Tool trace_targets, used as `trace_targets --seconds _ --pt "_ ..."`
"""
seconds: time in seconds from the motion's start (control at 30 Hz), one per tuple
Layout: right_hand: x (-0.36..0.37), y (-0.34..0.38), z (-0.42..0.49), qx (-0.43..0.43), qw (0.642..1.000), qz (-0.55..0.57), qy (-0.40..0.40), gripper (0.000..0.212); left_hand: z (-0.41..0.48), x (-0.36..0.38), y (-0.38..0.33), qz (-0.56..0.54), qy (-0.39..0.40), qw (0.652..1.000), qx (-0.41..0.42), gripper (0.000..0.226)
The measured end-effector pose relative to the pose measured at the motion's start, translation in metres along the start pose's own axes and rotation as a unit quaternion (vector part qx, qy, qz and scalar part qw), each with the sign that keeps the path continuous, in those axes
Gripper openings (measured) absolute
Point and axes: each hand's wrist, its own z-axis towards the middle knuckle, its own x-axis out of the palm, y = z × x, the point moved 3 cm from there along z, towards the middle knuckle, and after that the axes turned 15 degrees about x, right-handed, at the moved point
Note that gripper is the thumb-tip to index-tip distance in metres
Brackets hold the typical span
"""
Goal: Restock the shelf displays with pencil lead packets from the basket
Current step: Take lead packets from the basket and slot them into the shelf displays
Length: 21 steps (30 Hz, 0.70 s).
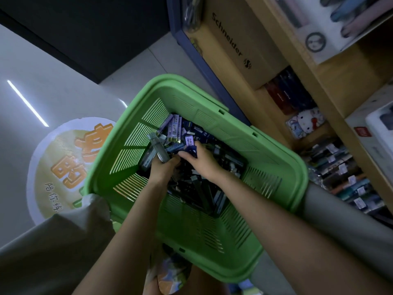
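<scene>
Pencil lead packets (173, 129) heap the bottom of the green basket (265, 138), where our left hand (162, 170) clenches a grey bundle (157, 146) of them that juts toward the basket's far-left wall. Our right hand (203, 161) lies just beside it on the heap, fingers reaching among dark packets; we cannot tell whether it has hold of one. The basket's right rim stands near a wooden shelf (319, 86) carrying a Schneider carton (234, 45). A round floor sticker (63, 162) shows beyond the left rim.
</scene>
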Motion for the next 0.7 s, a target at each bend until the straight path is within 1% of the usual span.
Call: trace_targets --seconds 0.07,0.13,0.17,0.23,0.3,0.4,0.43,0.57,0.7 --pt "0.001 0.007 -0.009 0.037 0.997 0.063 0.027 0.074 -0.004 0.004 -0.005 -0.019 0.011 1.000 -0.005 0.009" --pt "-0.001 0.012 -0.018 0.063 0.994 0.084 0.041 0.074 -0.010 0.009 -0.010 -0.035 0.031 0.999 -0.009 0.012" --pt "-0.002 0.014 -0.022 0.073 0.993 0.085 0.048 0.071 -0.014 0.012 -0.013 -0.039 0.039 0.998 -0.008 0.013" --pt "-0.006 0.018 -0.029 0.074 0.992 0.089 0.053 0.057 -0.023 0.019 -0.018 -0.041 0.039 0.998 -0.006 0.014" --pt "-0.011 0.021 -0.040 0.075 0.989 0.116 0.049 0.045 -0.030 0.025 -0.025 -0.042 0.037 0.998 0.004 0.014" --pt "-0.020 0.019 -0.057 0.074 0.981 0.170 0.051 0.041 -0.039 0.031 -0.034 -0.038 0.042 0.998 0.033 0.013" --pt "-0.025 0.019 -0.064 0.064 0.981 0.174 0.050 0.041 -0.043 0.033 -0.036 -0.044 0.045 0.997 0.038 0.013" --pt "-0.043 0.019 -0.086 0.030 0.991 0.120 0.047 0.039 -0.061 0.041 -0.045 -0.067 0.040 0.996 0.041 0.018" --pt "-0.060 0.027 -0.115 0.004 0.994 0.095 0.046 0.037 -0.080 0.045 -0.057 -0.086 0.042 0.994 0.062 0.022"
